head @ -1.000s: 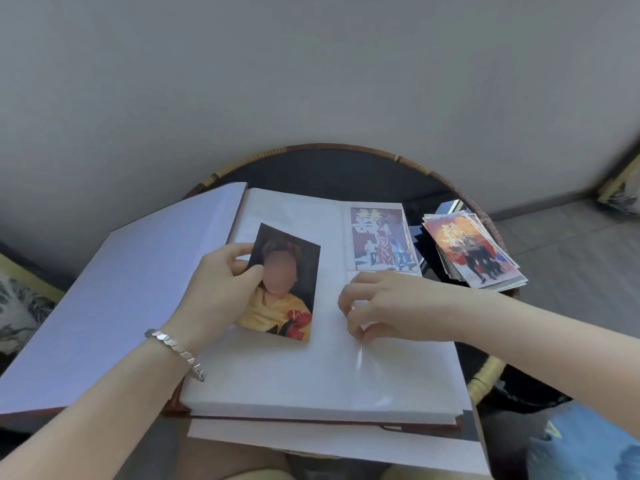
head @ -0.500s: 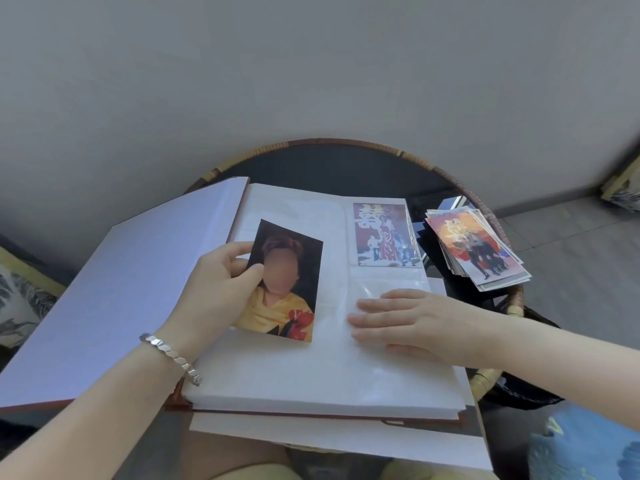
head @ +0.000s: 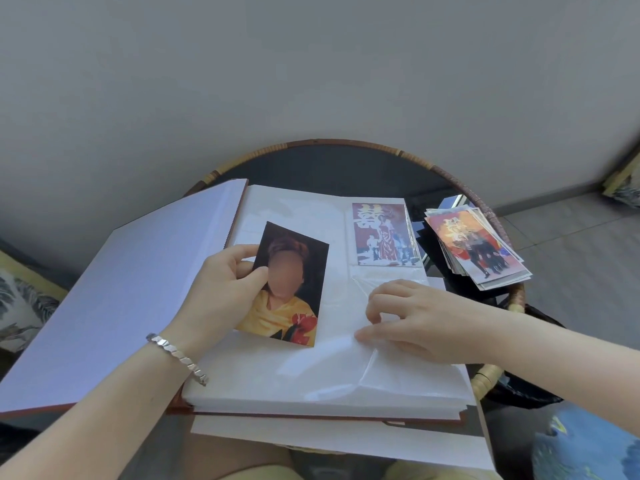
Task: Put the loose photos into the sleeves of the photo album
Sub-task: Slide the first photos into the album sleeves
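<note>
Between the thumb and the fingers of the left hand [head: 225,289], a portrait photo [head: 294,306] is pinched by its left edge, with the thumb on the front and the other fingers behind. This grip holds the photo tilted over the left half of the open page of the photo album [head: 277,386], and it is not inside any pocket. The grip of the right hand [head: 415,320] is curled. Its thumb and forefinger come together on the clear film of the lower right sleeve [head: 398,368]. They appear to pinch it up, because the film is creased and lifted beside them. Just above, the upper right sleeve already contains one red photo [head: 382,235]. To the right of the album, apart from it, a stack of loose photos [head: 478,251] lies on the round table [head: 346,147].

I judge that the step in hand is the opening of a sleeve for the portrait. Most of the task is left, since the stack is thick. The next move calls for the right hand to hold the mouth of the sleeve open. The left hand then brings the photo across, turns it square to the opening and slides it in, edge first. The film looks thin, so a corner may catch if the photo enters tilted.
</note>
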A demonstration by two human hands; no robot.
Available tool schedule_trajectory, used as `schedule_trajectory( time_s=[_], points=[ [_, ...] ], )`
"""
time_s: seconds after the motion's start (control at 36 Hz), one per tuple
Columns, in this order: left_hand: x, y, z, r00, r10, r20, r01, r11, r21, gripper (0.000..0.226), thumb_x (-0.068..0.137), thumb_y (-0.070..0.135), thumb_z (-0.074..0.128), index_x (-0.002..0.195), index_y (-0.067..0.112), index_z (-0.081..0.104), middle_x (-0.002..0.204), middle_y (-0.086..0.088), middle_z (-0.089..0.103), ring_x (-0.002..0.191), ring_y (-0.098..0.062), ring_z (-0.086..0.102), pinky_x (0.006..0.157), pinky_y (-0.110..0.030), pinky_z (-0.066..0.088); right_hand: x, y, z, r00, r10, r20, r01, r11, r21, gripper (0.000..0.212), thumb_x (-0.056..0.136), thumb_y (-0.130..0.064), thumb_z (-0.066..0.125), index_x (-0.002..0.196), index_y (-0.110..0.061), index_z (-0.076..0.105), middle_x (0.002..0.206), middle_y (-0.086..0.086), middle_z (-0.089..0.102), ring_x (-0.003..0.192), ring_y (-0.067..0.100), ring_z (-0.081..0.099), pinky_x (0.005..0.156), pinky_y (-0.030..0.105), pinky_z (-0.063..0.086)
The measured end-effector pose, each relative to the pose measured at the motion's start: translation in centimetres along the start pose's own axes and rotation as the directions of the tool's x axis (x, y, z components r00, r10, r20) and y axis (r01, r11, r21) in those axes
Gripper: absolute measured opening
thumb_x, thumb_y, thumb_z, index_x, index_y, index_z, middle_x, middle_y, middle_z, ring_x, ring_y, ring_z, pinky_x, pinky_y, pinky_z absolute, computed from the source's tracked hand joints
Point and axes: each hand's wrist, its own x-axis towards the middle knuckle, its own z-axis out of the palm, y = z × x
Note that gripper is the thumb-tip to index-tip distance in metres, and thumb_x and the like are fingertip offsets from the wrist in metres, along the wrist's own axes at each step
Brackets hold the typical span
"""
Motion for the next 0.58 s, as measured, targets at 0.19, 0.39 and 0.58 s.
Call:
schedule_trajectory(
  time_s=[0.19,0.39,0.58],
  points=[
    [-0.1,0.1,0.0,1.000,0.007,0.020,-0.006,1.000,-0.019,0.036,0.091,0.002,0.051,0.085,0.037,0.059,0.072,0.003,0.073,0.065,-0.012,0.068,0.064,-0.023,0.055,0.4,0.0,-1.0,1.000,-0.008,0.010,0.008,0.999,-0.032,0.029,0.088,-0.026,0.043,0.080,-0.023,0.071,0.094,-0.004,0.063,0.091,0.014,0.057,0.074,0.028,0.052],
    [-0.7,0.6,0.2,1.000,0.003,0.028,-0.002,1.000,-0.026,0.037,0.091,0.001,0.052,0.080,0.035,0.062,0.076,-0.008,0.073,0.077,-0.029,0.068,0.075,-0.036,0.055,0.7,-0.2,-1.1,0.999,-0.017,-0.038,0.017,1.000,0.017,0.022,0.085,-0.021,0.053,0.073,-0.019,0.070,0.091,-0.008,0.071,0.089,0.011,0.050,0.075,0.024,0.045],
    [-0.7,0.6,0.2,1.000,-0.012,0.019,0.012,1.000,-0.017,0.036,0.090,0.003,0.053,0.080,0.036,0.063,0.081,-0.015,0.072,0.080,-0.035,0.066,0.083,-0.050,0.051,2.0,-0.3,-1.7,0.988,0.034,0.148,-0.039,0.999,0.027,0.014,0.076,-0.019,0.050,0.070,-0.019,0.062,0.066,-0.009,0.062,0.065,0.011,0.049,0.056,0.022,0.042]
  ],
)
